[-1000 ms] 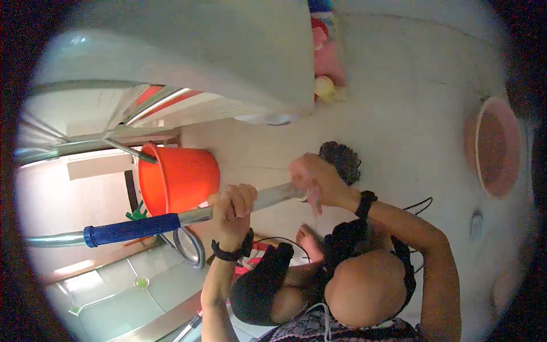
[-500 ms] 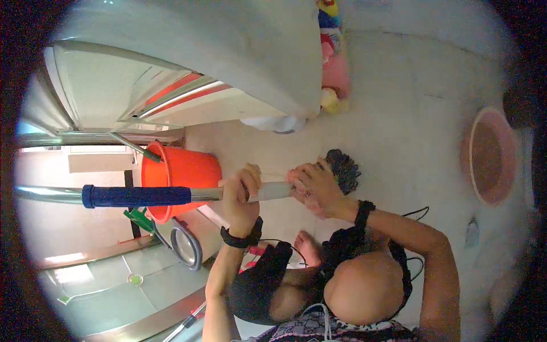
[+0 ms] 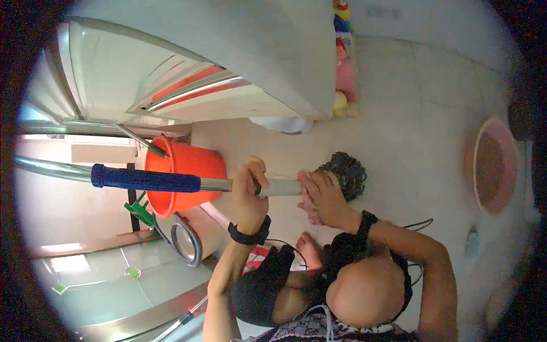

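Note:
A mop lies across my view, its metal pole [image 3: 215,184] running out to the left past a dark blue ribbed sleeve [image 3: 146,178]. My left hand [image 3: 250,185] is closed round the pole beside a white collar [image 3: 279,187]. Farther right, my right hand [image 3: 326,196] wraps round the end of that collar, next to the mop's dark, stringy head [image 3: 346,174]. The fingers of the right hand partly hide where collar and head meet. Black bands circle both wrists.
An orange-red bucket [image 3: 205,165] stands left, behind the pole, with a stick leaning in it. Below it are a green plastic piece [image 3: 139,211] and a grey-rimmed container [image 3: 187,242]. A pink basin [image 3: 494,165] sits at right. A white cabinet [image 3: 273,57] stands far.
The pole's left end now sits higher, so the mop tilts slightly. Both hands keep their hold on it. The whole view has shifted a little.

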`<move>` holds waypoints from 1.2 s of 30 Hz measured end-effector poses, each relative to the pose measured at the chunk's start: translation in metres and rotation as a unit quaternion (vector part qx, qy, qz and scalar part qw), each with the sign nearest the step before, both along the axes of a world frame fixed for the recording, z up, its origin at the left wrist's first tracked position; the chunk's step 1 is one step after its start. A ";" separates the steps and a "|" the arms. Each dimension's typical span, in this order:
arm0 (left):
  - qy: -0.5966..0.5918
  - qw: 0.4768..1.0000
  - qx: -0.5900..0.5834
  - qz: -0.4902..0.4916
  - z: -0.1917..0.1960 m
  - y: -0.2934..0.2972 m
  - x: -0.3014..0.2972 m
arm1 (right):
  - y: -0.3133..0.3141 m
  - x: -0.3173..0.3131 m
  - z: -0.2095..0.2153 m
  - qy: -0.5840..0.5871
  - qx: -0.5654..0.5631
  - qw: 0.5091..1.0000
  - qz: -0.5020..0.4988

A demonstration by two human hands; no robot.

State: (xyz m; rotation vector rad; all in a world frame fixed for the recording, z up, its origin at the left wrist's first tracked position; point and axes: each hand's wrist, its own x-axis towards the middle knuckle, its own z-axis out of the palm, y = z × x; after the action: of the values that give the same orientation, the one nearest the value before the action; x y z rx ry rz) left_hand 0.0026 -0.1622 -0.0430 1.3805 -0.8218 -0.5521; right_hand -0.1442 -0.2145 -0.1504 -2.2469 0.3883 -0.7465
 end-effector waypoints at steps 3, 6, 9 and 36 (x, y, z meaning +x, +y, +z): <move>0.012 1.000 0.012 0.001 0.003 0.003 0.001 | 0.004 0.020 0.037 -0.039 0.101 0.994 0.025; 0.071 0.997 0.030 0.012 0.008 0.005 -0.004 | 0.016 0.044 0.061 -0.139 0.021 0.989 -0.046; 0.194 0.981 -0.020 0.008 0.009 -0.003 0.002 | -0.009 0.039 0.017 -0.044 0.021 0.997 0.052; -0.113 0.957 0.036 -0.265 0.037 0.008 0.007 | -0.084 0.014 0.051 0.067 0.487 0.740 0.459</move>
State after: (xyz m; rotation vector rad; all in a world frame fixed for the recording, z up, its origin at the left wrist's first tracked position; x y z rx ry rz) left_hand 0.0095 -0.1547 -0.0059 1.3009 -1.3884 -0.8495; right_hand -0.1298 -0.2984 -0.0995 -1.1893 -0.2621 0.1792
